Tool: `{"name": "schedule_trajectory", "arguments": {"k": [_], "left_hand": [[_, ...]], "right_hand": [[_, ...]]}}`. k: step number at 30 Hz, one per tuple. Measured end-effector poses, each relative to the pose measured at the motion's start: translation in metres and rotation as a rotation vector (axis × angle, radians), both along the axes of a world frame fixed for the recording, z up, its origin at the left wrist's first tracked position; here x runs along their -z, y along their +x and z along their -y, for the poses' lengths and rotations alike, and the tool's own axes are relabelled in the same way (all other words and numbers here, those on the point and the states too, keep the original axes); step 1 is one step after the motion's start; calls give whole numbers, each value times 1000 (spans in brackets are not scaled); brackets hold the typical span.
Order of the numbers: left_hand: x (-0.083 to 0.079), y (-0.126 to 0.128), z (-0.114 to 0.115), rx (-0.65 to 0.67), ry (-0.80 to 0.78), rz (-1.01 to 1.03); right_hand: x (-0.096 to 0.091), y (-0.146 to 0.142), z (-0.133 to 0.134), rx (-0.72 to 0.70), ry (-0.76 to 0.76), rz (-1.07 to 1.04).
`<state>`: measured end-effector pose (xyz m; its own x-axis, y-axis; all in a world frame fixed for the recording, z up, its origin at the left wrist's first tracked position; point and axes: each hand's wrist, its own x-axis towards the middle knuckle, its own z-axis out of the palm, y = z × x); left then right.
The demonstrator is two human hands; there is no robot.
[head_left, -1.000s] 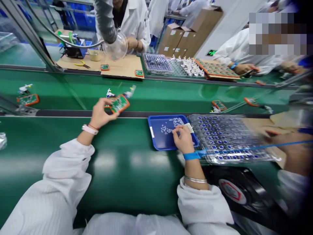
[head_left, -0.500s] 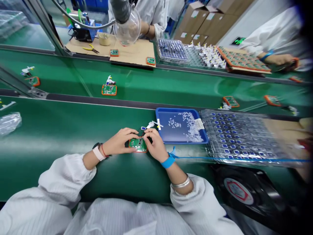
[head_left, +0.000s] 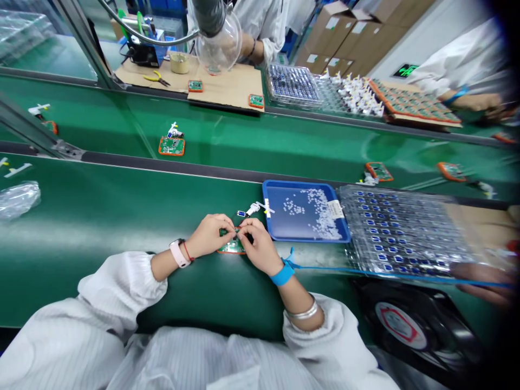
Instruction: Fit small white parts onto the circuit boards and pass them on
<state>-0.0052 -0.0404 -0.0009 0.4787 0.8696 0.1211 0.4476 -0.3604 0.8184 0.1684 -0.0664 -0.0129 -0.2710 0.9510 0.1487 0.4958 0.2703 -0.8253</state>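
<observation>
A small green circuit board in an orange frame (head_left: 229, 247) lies on the green bench in front of me. My left hand (head_left: 210, 234) curls over its left side and grips it. My right hand (head_left: 257, 245) is closed over the board's right side, fingertips pinched together at its top edge; what they pinch is too small to make out. Both hands meet above the board and hide most of it. A small white-and-blue connector part (head_left: 251, 209) lies just beyond my fingers.
A blue tray (head_left: 272, 219) of tiny white parts sits right of my hands, beside a clear blister tray (head_left: 406, 233) of blue components. Another board (head_left: 171, 145) lies on the conveyor belt. A round fan (head_left: 400, 325) sits lower right. Other people in white coats work across the belt.
My left hand brought the board from the conveyor down to the bench, and my right hand left the blue tray. Both hands now close over the board.
</observation>
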Motion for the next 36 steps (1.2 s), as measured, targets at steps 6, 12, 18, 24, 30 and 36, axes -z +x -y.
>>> {"name": "schedule_trajectory", "arguments": {"k": [6,12,18,24,30,36], "left_hand": [[-5,3,-7,24,-39,-20],[-2,-4,-3,43,53,-32],[-1,-7,-2,95,111,-142],[0,-6,-3,127,96,-162],[1,-6,-3,122,87,-167],[0,-7,-4,120,102,-133]], "right_hand": [[1,-3,-3,-1,-22,18],[-16,9,-9,15,164,86],[-6,124,-46,485,266,284],[19,165,-55,518,168,357],[23,155,-59,514,217,432],[27,158,-62,489,237,486]]}}
